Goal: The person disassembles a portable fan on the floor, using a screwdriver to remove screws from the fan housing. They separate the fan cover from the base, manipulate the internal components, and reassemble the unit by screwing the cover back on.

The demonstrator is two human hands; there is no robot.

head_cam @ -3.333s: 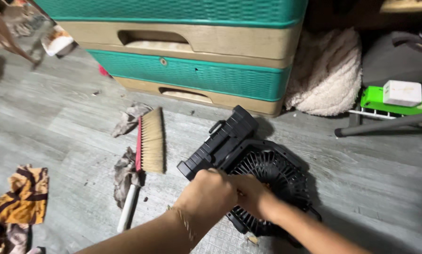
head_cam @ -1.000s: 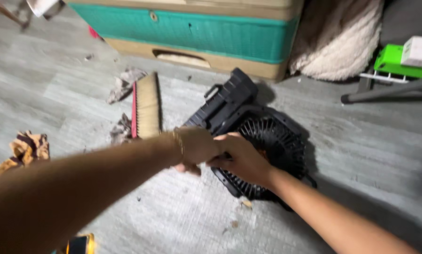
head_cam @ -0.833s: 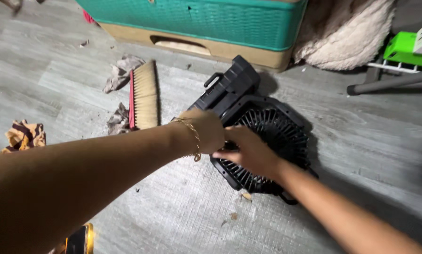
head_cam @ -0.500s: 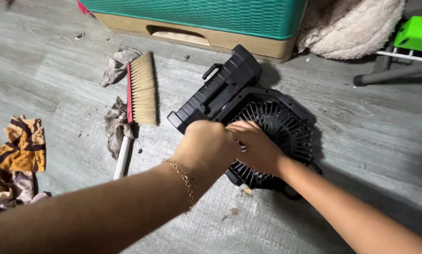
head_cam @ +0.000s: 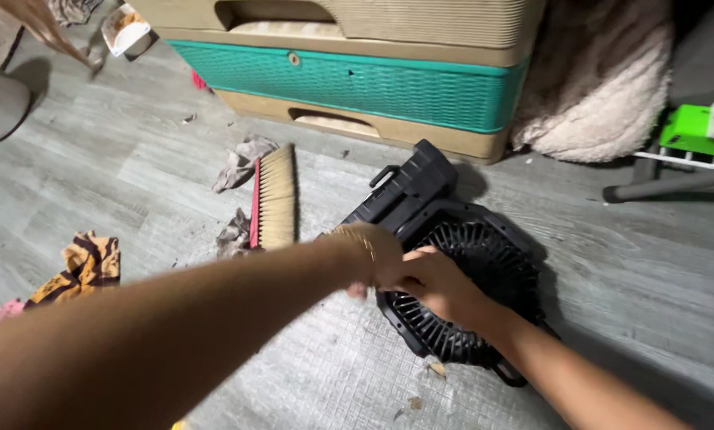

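On the grey plank floor (head_cam: 134, 167), just in front of a teal and tan drawer unit (head_cam: 420, 80), a black portable fan (head_cam: 484, 271) lay flat with its round grille facing up and its boxy base pointing toward the drawers. Both hands met at the near-left rim of the grille. The left hand (head_cam: 366, 253), a thin bracelet at its wrist, was curled over that edge; the right hand (head_cam: 435, 283) rested on the slats, fingers bent and pressed against the plastic. The blur and the overlap hid the fingertips, so whether either hand actually gripped the rim or only pushed on it could not be told.

A red-backed hand brush (head_cam: 275, 197) lay bristles-up just left of the fan, with crumpled rags (head_cam: 244, 159) beside it and small crumbs of debris (head_cam: 436, 369) by the near rim. Fingers so close to the narrow slats could probably have been pinched if the housing shifted, and a hard pull at one edge risked snapping the thin plastic ribs.
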